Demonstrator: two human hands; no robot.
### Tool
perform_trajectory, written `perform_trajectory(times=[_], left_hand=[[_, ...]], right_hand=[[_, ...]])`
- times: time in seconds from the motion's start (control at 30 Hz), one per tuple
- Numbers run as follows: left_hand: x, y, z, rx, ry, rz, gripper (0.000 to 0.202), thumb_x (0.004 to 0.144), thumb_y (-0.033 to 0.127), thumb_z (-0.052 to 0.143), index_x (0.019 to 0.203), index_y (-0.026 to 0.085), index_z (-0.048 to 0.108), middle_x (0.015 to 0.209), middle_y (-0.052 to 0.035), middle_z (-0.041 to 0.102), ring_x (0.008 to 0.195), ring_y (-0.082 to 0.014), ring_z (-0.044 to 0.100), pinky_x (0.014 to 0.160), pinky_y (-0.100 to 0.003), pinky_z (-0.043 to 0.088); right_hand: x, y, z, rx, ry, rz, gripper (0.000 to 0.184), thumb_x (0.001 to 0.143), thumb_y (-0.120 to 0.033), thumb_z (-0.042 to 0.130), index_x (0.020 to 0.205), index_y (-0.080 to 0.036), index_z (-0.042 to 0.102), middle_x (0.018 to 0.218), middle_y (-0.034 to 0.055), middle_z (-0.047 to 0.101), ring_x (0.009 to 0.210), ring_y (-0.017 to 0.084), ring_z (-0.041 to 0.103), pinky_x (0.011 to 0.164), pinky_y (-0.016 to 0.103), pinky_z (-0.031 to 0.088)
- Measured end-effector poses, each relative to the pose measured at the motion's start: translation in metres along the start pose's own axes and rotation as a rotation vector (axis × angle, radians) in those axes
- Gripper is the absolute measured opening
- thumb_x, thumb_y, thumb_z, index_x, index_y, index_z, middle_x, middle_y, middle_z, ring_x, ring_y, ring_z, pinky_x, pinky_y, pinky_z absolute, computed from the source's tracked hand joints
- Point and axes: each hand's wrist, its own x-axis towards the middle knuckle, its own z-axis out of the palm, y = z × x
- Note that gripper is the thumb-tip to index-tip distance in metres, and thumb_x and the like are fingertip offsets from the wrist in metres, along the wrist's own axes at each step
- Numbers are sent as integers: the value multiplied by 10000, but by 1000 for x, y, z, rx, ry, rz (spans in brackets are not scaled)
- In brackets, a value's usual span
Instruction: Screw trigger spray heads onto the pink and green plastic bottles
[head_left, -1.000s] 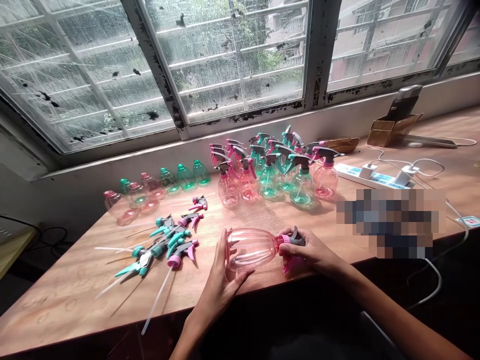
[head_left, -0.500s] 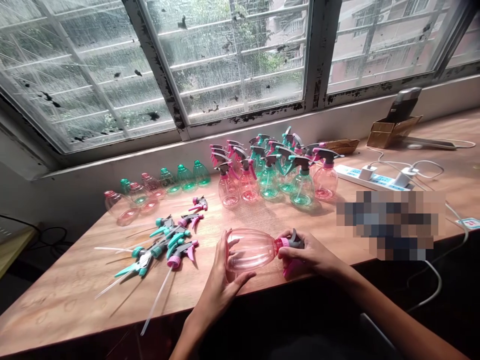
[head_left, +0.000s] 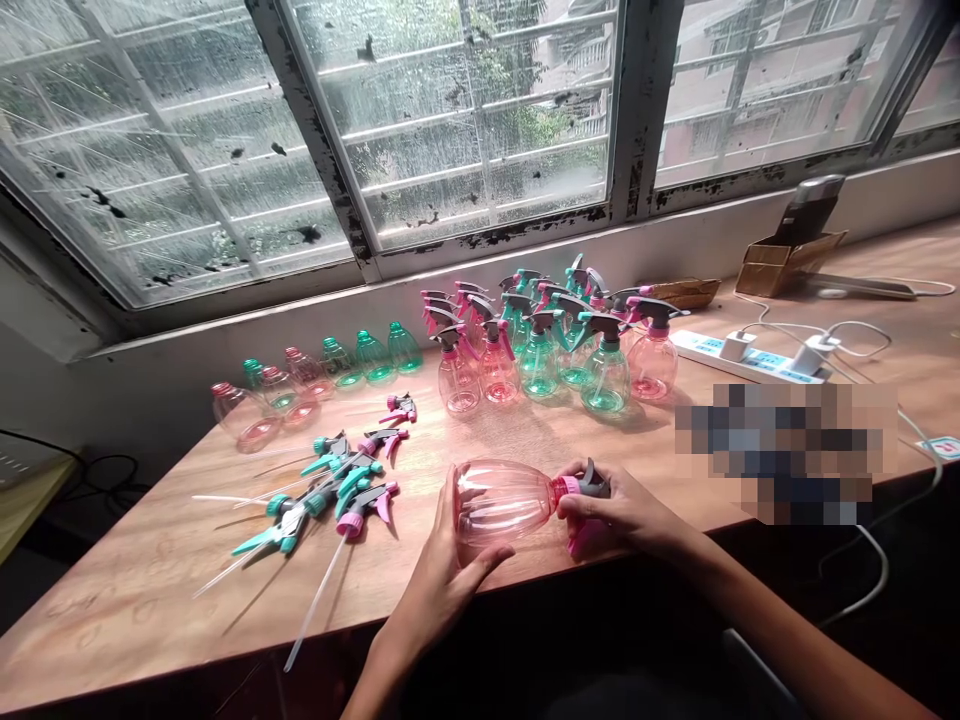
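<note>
A clear pink spray bottle (head_left: 502,497) lies on its side over the near edge of the wooden table (head_left: 150,590). My left hand (head_left: 442,580) cups its rounded base, fingers wrapped around it. My right hand (head_left: 622,510) is closed on the grey and pink trigger head (head_left: 589,485) at the bottle's neck. Left of the bottle lies a pile of loose trigger heads (head_left: 337,485), pink and teal, with long dip tubes.
Several assembled pink and green spray bottles (head_left: 555,350) stand grouped under the window. Capless bottles (head_left: 315,380) lie along the wall at the left. A power strip (head_left: 750,355) with plugs and cables sits at the right, beside a cardboard box (head_left: 787,255).
Both hands keep their hold on the bottle and trigger head; only slight shifts of the fingers and of the view.
</note>
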Motion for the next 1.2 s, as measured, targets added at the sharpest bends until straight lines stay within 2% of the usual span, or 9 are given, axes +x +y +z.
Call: perform_trajectory(times=[0.1, 0.33, 0.47, 0.6, 0.77, 0.83, 1.0, 1.1, 1.2], left_hand=[[0, -3, 2, -7, 13, 30, 928, 934, 343, 680, 1597, 362, 31, 1598, -134, 305, 1407, -342, 435, 1165, -557, 360], [-1, -7, 1, -26, -27, 14, 996, 931, 384, 685, 1596, 349, -55, 1487, -163, 455, 1311, -341, 544, 1098, -562, 439], [1, -7, 1, -60, -45, 2, 1001, 917, 395, 705, 1603, 323, -20, 1562, -178, 372, 1326, -351, 533, 1095, -535, 460], [2, -10, 2, -51, -30, 21, 940, 938, 361, 677, 1597, 365, 7, 1637, -135, 235, 1375, -338, 487, 1104, -507, 463], [1, -11, 3, -31, 6, 54, 894, 973, 330, 613, 1592, 387, -30, 1605, -129, 308, 1325, -311, 538, 1132, -540, 413], [0, -10, 3, -37, -14, 36, 927, 962, 331, 637, 1590, 392, -42, 1611, -131, 300, 1345, -321, 525, 1136, -545, 404], [0, -7, 3, -89, -28, 8, 1091, 915, 350, 717, 1572, 395, -153, 1663, -147, 154, 1370, -341, 500, 1113, -528, 445], [1, -6, 3, -50, -18, 4, 1042, 930, 359, 697, 1586, 370, -112, 1658, -158, 173, 1361, -346, 510, 1113, -521, 449], [1, -5, 3, 21, 3, 10, 1002, 934, 383, 686, 1595, 348, -66, 1619, -157, 263, 1349, -345, 522, 1125, -524, 434]], right_hand=[[0, 0, 0, -10, 11, -6, 402, 744, -404, 869, 959, -177, 618, 756, 14, 736, 609, 198, 708, 587, 320, 589], [1, 2, 1, -22, -2, -15, 395, 765, -403, 857, 978, -179, 610, 751, 7, 729, 600, 189, 710, 610, 330, 606], [0, 0, 1, -5, -4, 2, 410, 757, -420, 857, 975, -184, 604, 734, 3, 726, 577, 202, 715, 587, 343, 608], [1, 0, 1, 16, 15, 5, 439, 731, -437, 871, 977, -186, 607, 742, 9, 733, 572, 213, 714, 575, 360, 609], [2, 3, -1, -8, 30, -26, 417, 741, -440, 865, 959, -181, 621, 743, 12, 731, 594, 201, 705, 618, 354, 604], [2, 3, 0, -25, 33, -37, 406, 756, -438, 856, 966, -178, 626, 753, 12, 731, 611, 199, 709, 633, 347, 600], [0, -2, 4, -56, -2, -47, 386, 774, -428, 845, 960, -179, 616, 750, 0, 718, 599, 189, 706, 625, 344, 606], [0, -3, 5, -67, 4, -61, 376, 780, -431, 839, 946, -183, 611, 751, -3, 715, 610, 191, 703, 629, 351, 609], [0, -2, 4, -95, 32, -75, 375, 779, -429, 841, 942, -179, 614, 751, 3, 717, 629, 195, 702, 647, 351, 600]])
